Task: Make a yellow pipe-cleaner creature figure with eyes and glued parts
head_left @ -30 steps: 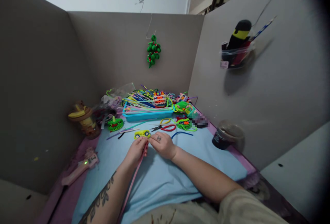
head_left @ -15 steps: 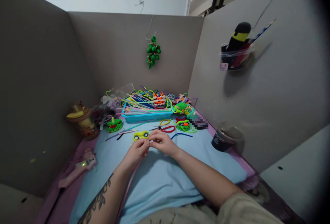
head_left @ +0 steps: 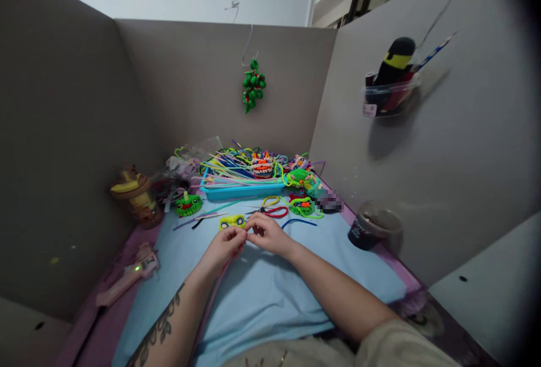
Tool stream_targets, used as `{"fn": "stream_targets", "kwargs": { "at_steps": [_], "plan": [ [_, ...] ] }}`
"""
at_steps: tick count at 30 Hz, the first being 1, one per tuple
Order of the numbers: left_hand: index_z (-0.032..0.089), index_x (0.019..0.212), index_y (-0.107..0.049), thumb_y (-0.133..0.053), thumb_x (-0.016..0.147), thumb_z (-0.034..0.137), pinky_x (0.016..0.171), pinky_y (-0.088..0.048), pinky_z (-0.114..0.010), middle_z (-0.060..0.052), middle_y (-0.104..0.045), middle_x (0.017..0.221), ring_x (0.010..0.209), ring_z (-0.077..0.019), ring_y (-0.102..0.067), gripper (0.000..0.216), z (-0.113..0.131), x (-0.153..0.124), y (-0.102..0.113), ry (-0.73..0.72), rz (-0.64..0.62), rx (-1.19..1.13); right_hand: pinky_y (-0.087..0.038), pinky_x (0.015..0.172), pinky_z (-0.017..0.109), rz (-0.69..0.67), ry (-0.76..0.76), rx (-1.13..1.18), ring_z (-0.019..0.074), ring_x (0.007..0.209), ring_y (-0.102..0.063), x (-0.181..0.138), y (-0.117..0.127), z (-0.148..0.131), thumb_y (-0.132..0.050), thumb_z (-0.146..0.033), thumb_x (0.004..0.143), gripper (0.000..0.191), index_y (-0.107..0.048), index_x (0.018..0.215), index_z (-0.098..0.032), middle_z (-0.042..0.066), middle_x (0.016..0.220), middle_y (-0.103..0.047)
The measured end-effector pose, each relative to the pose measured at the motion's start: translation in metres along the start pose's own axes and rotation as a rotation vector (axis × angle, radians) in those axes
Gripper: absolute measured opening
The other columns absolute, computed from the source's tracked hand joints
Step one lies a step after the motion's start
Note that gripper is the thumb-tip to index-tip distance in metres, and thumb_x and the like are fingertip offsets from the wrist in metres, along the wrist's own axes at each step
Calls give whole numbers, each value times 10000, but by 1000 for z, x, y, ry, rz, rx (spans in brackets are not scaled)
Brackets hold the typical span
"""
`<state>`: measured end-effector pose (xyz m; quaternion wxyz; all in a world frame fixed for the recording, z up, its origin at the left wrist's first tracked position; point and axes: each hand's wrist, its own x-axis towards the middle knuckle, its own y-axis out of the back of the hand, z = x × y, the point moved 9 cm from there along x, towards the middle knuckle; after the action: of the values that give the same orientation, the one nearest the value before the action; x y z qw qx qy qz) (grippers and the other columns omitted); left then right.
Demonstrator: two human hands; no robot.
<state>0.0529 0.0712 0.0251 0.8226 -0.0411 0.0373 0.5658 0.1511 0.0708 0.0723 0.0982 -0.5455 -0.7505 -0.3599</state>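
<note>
A long pink pipe cleaner (head_left: 217, 287) trails down from my left hand (head_left: 227, 246) along the forearm towards my lap. My left hand is closed on it, thumb against bent fingers. My right hand (head_left: 267, 234) meets it fingertip to fingertip and pinches at the same spot; the short piece between the tips is mostly hidden. Just behind the hands lies a yellow fuzzy piece with two blue-ringed eyes (head_left: 232, 221). Red-and-yellow-handled scissors (head_left: 275, 212) rest beyond the right hand, with a blue pipe cleaner (head_left: 300, 222) beside them.
A blue tray (head_left: 243, 193) full of pipe cleaners stands at the back. Green fuzzy figures (head_left: 188, 204) lie around it. At left are a pink glue gun (head_left: 131, 278) with a lit green light and a lidded cup (head_left: 137, 198); at right, a dark tub (head_left: 367, 229).
Both hands stay together at nearly the same spot, with only slight finger movement. The whole view has shifted a little.
</note>
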Motion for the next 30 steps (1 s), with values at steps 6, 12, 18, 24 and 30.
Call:
{"fn": "stream_targets", "kwargs": {
  "at_steps": [6,12,18,24,30],
  "plan": [
    [153,652,-497,-633,666,467,393,-275,-175,56,-435,496,417,-57,-355,342,0,-1,0,-2,-19,12,-408,579,204,-8,-115,76,104,664,-520,1,0,11,-647,-247,746,91,-619,733,-162,-2,731,-554],
    [152,642,-493,-596,695,485,387,-231,-175,71,-385,476,400,-49,-311,352,4,-1,-2,-57,-6,107,-411,635,220,-55,-185,152,116,692,-548,3,-2,19,-630,-216,751,59,-647,747,-160,-4,717,-596],
    [144,647,-543,-596,669,496,391,-264,-182,48,-446,489,413,-69,-365,357,2,0,8,-34,68,196,-405,644,218,-59,-151,-1,111,693,-535,3,-2,13,-591,-122,752,58,-634,729,-155,-3,725,-591],
    [146,613,-564,-586,671,444,404,-214,-191,59,-400,445,398,-70,-318,304,0,-1,9,1,37,306,-396,627,208,-112,-70,-149,108,675,-516,1,-10,4,-566,-47,731,126,-621,707,-158,-10,686,-564],
    [149,585,-569,-560,691,383,498,-263,-202,28,-474,521,511,-102,-381,257,15,1,10,-184,71,427,-405,606,205,-68,-133,-118,104,644,-522,1,-6,13,-592,-111,740,67,-638,724,-157,-5,687,-586]
  ]
}}
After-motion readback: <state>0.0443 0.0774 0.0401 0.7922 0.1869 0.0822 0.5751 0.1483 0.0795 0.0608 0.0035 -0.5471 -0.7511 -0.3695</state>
